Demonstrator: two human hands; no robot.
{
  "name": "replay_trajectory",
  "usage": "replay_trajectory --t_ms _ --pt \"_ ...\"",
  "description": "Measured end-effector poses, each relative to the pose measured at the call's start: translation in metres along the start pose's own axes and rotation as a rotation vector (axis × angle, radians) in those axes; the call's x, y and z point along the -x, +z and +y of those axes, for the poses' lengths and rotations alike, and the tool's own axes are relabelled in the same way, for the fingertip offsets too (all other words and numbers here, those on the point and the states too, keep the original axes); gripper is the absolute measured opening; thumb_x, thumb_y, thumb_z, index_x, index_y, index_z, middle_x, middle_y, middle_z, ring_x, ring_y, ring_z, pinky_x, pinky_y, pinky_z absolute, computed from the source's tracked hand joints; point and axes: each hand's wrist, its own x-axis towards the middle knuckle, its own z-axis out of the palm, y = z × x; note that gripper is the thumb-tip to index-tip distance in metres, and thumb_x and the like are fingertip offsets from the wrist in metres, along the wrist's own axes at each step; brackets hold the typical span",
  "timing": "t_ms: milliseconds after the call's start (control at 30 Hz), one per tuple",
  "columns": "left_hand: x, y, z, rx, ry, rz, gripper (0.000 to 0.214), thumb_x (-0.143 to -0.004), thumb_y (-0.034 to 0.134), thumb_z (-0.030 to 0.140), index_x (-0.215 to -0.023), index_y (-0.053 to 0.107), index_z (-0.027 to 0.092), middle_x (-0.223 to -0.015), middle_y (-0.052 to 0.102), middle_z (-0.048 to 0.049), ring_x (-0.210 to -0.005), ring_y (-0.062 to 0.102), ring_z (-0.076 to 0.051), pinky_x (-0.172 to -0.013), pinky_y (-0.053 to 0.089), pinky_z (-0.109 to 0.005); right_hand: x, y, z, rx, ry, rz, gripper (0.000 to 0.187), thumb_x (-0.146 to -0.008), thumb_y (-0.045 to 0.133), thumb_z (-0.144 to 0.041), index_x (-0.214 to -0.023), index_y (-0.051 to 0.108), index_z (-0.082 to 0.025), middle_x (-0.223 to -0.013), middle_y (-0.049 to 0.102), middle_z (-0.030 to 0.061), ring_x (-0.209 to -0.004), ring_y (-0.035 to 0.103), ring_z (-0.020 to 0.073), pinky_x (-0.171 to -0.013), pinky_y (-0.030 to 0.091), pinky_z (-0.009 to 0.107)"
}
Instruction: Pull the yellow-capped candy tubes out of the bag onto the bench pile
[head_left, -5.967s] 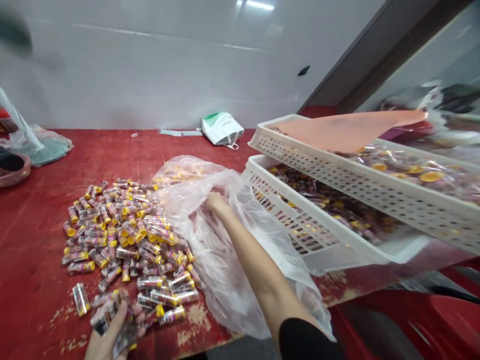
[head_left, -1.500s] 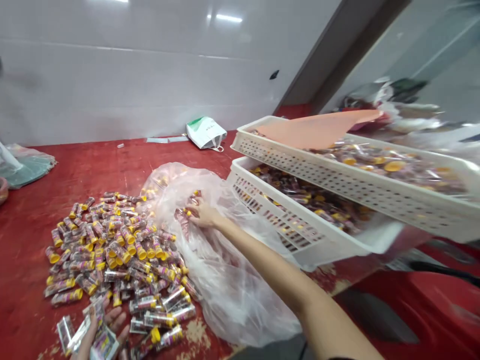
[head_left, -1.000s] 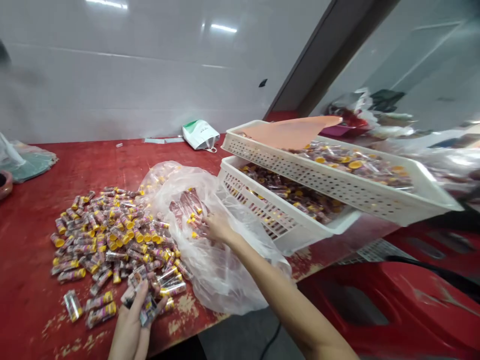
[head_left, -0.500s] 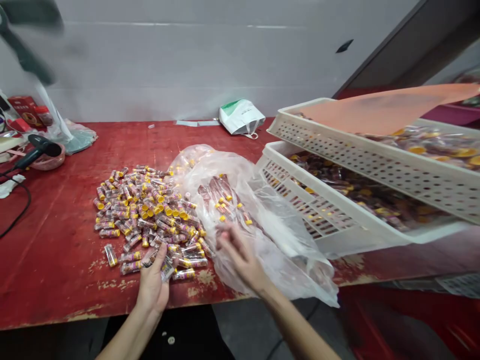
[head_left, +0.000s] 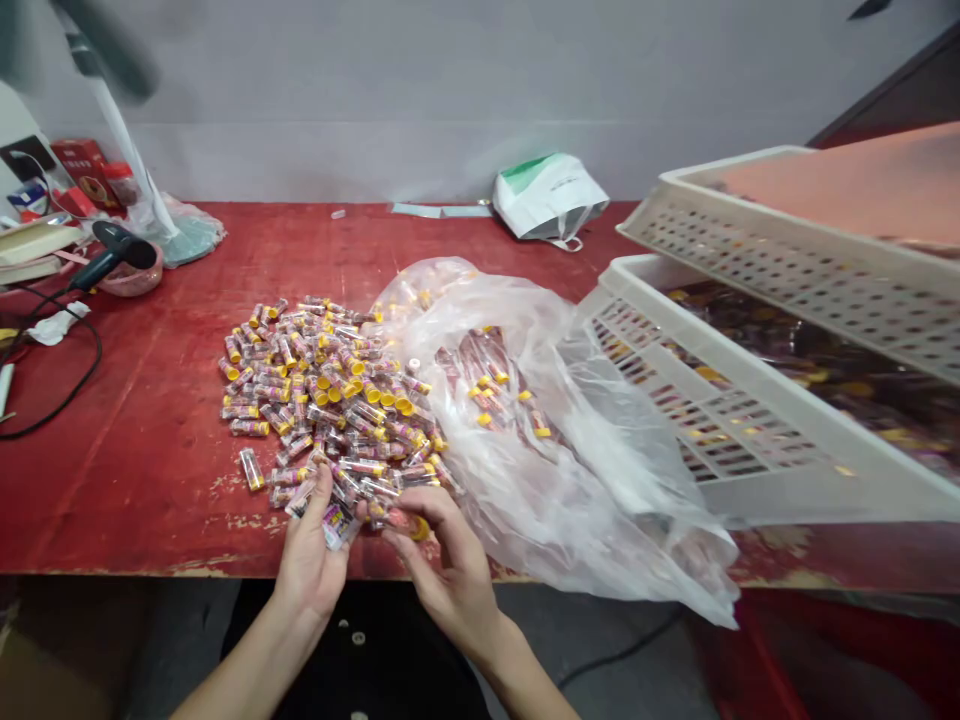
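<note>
My left hand [head_left: 311,560] is closed on small clear printed wrappers [head_left: 340,526], which stick out on both sides of the thumb. Close beside it, my right hand [head_left: 450,565] pinches a small clear tube with a yellow cap [head_left: 405,522] between thumb and fingers. The tube's far end points at the left fingertips; whether it touches them I cannot tell. Just beyond both hands lies a heap of similar yellow-capped tubes [head_left: 322,380]. To the right, a translucent plastic bag [head_left: 517,490] lies open, with more such tubes inside.
Two white plastic crates [head_left: 720,430] of tubes are stacked at the right, the upper one askew. A white and green bag [head_left: 551,200] stands by the wall. At the left are a hair dryer [head_left: 112,255] with its cord and a fan [head_left: 124,130]. The red tabletop [head_left: 150,420] is worn at its front edge.
My right hand has moved left from over the plastic bag to beside my left hand, and now has a capped tube in it. The camera view has turned right to left, shifting things rightward.
</note>
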Motion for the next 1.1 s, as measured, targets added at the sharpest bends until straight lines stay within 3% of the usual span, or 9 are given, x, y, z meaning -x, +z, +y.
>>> replay_trajectory --t_ms 233,400,567,733,933,1100 --pt "0.007 -0.004 -0.007 0.011 -0.012 -0.023 0.018 -0.076 0.078 0.021 -0.091 0.069 0.016 -0.086 0.073 -0.0017 -0.074 0.068 -0.013 -0.071 0.057 -0.026 -0.005 -0.003 -0.008 0.166 -0.194 0.034 0.054 -0.083 0.067 -0.002 -0.129 0.06 -0.029 -0.103 0.065 0.0089 -0.094 0.066 0.0208 -0.079 0.059 0.034" --pt "0.005 -0.006 -0.007 -0.005 0.025 -0.009 0.023 -0.071 0.082 0.023 -0.089 0.069 0.016 -0.084 0.073 -0.0011 -0.075 0.068 -0.013 -0.073 0.057 -0.026 -0.001 -0.005 -0.016 0.066 -0.182 0.022 0.06 -0.081 0.067 0.002 -0.131 0.06 -0.029 -0.105 0.064 0.0089 -0.096 0.066 0.0212 -0.078 0.06 0.034" --pt "0.006 -0.008 -0.009 -0.017 0.018 -0.043 0.027 -0.069 0.084 0.028 -0.088 0.07 0.016 -0.088 0.074 -0.0033 -0.081 0.07 -0.017 -0.078 0.057 -0.029 0.001 -0.003 -0.016 0.113 -0.205 0.054 0.061 -0.081 0.067 0.005 -0.132 0.061 -0.028 -0.106 0.063 0.0096 -0.098 0.065 0.0201 -0.082 0.06 0.033" --pt "0.006 -0.01 -0.009 -0.066 0.049 -0.064 0.03 -0.069 0.084 0.03 -0.093 0.07 0.018 -0.092 0.073 -0.0018 -0.08 0.069 -0.015 -0.078 0.056 -0.029 0.002 -0.004 -0.021 0.03 -0.166 0.002 0.057 -0.081 0.067 0.003 -0.129 0.062 -0.028 -0.105 0.064 0.0088 -0.096 0.065 0.02 -0.079 0.06 0.032" --pt "0.009 -0.008 -0.007 -0.05 -0.005 -0.097 0.034 -0.07 0.084 0.031 -0.097 0.069 0.018 -0.096 0.074 -0.0044 -0.085 0.07 -0.019 -0.078 0.057 -0.031 0.0 0.0 -0.017 0.138 -0.239 0.038 0.057 -0.081 0.065 0.006 -0.129 0.063 -0.023 -0.107 0.063 0.01 -0.099 0.065 0.0197 -0.084 0.059 0.031" --pt "0.005 -0.011 -0.004 -0.042 -0.019 -0.047 0.03 -0.073 0.081 0.029 -0.097 0.067 0.017 -0.09 0.073 -0.0033 -0.076 0.069 -0.015 -0.074 0.058 -0.029 0.003 -0.008 -0.019 0.051 -0.16 0.019 0.056 -0.081 0.062 0.006 -0.129 0.063 -0.023 -0.109 0.063 0.0093 -0.1 0.065 0.02 -0.084 0.057 0.032"
